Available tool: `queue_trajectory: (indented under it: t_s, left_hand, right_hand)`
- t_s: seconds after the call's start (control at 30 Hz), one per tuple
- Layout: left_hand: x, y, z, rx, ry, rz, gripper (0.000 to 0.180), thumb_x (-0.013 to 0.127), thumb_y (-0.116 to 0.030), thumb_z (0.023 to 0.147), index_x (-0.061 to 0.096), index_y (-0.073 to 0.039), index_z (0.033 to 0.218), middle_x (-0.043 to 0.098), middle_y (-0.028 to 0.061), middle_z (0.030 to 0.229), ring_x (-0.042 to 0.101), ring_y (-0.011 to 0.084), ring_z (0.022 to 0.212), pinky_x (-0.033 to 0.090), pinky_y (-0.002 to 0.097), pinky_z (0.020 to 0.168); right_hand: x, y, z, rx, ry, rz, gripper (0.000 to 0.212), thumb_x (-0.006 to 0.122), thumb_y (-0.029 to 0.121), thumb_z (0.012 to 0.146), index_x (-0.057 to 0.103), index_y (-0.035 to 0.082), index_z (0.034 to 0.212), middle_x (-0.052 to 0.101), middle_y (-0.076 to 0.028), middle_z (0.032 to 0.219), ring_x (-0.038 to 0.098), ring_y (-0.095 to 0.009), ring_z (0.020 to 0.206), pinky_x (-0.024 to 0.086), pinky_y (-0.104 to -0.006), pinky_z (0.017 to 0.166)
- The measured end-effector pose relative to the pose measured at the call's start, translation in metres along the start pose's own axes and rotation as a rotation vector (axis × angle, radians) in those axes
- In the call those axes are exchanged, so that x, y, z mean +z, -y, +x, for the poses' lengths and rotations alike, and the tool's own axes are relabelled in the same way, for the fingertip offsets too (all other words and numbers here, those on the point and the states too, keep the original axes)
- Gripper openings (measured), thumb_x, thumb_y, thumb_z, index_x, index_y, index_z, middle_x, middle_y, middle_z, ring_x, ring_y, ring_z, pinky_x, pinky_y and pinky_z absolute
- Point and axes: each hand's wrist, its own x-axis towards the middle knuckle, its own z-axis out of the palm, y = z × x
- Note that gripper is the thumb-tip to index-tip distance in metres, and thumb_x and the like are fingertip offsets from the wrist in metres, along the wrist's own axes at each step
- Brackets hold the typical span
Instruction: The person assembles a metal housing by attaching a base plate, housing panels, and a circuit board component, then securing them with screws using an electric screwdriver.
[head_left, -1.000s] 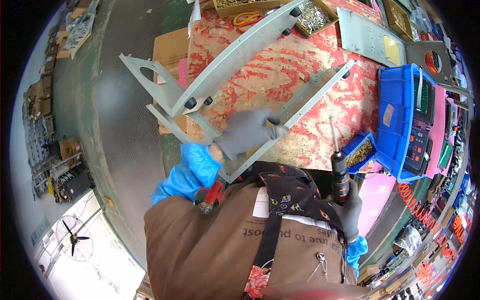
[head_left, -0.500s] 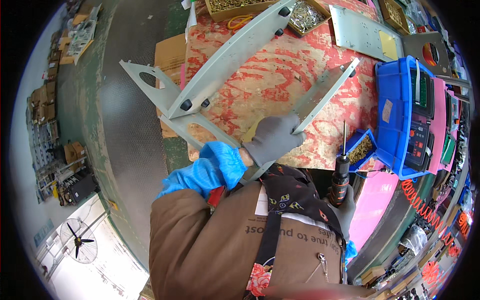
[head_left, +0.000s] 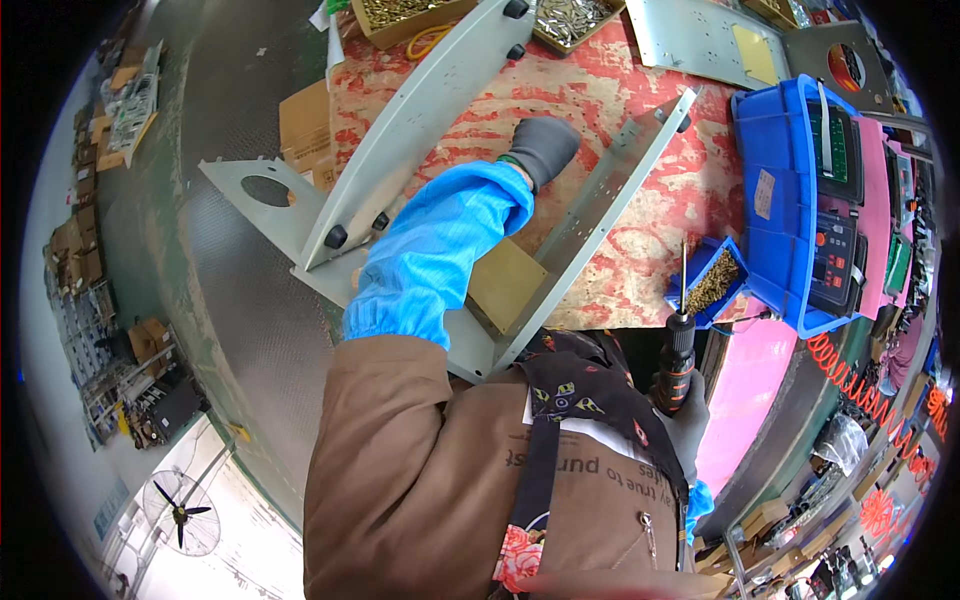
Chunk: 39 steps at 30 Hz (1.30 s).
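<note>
My left hand, in a grey glove with a blue sleeve cover on the forearm, lies flat on the red-patterned table top between the two long rails of a grey metal frame. The right rail runs just to the right of its fingers. Low at my right side, my right hand in a grey glove grips a black and orange screwdriver, its shaft pointing up. A small blue tray of brass screws sits just beyond the tip.
A large blue bin holding electronic panels stands at the right. Boxes of screws and flat grey plates lie at the far edge. A cardboard piece sits left of the frame. Pink sheet lies at right.
My left hand has let go of the frame's near end and reached forward onto the table between the rails. The right hand with the screwdriver has barely moved.
</note>
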Motion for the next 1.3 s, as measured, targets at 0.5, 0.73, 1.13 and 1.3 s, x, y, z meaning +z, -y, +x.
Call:
queue_trajectory:
  t_s: [0.5,0.73,1.13,1.3]
  left_hand:
    - [-0.088,0.031,-0.063,-0.649,0.460,-1.404,0.030,0.048,-0.037,0.084,0.054,-0.008,0.080,0.056,0.0039,0.068,0.052,0.0136,0.058,0.042,0.0282,0.049]
    - [-0.102,0.028,-0.118,-0.697,0.483,-1.915,0.017,0.048,-0.023,0.085,0.056,-0.009,0.084,0.050,-0.0010,0.069,0.045,0.0076,0.058,0.034,0.0165,0.042]
    - [-0.060,0.011,-0.123,0.245,0.641,-0.412,0.047,0.044,-0.019,0.082,0.050,-0.015,0.128,0.063,0.0173,0.106,0.061,0.0339,0.093,0.047,0.0435,0.084]
    - [-0.030,0.015,-0.125,0.463,0.656,-0.118,0.026,0.048,-0.026,0.085,0.065,-0.008,0.097,0.065,0.0183,0.093,0.062,0.0359,0.083,0.049,0.0448,0.075]
  right_hand:
    - [-0.008,-0.014,0.002,-0.185,0.117,-0.142,0.048,0.072,0.011,0.067,0.053,0.008,0.111,0.064,-0.017,0.087,0.065,-0.033,0.078,0.051,-0.0367,0.067]
    - [0.002,-0.057,0.036,-0.312,0.271,-0.212,0.049,0.071,0.009,0.063,0.054,0.011,0.109,0.063,-0.016,0.087,0.063,-0.036,0.080,0.050,-0.0374,0.067]
    - [0.018,-0.071,0.045,-0.435,0.254,-0.123,0.039,0.067,0.009,0.065,0.056,0.010,0.103,0.062,-0.017,0.088,0.059,-0.038,0.085,0.048,-0.0416,0.070]
    - [0.022,-0.077,0.051,-0.486,0.220,-0.122,0.035,0.067,0.009,0.064,0.057,0.009,0.098,0.061,-0.016,0.085,0.059,-0.038,0.083,0.047,-0.0432,0.069]
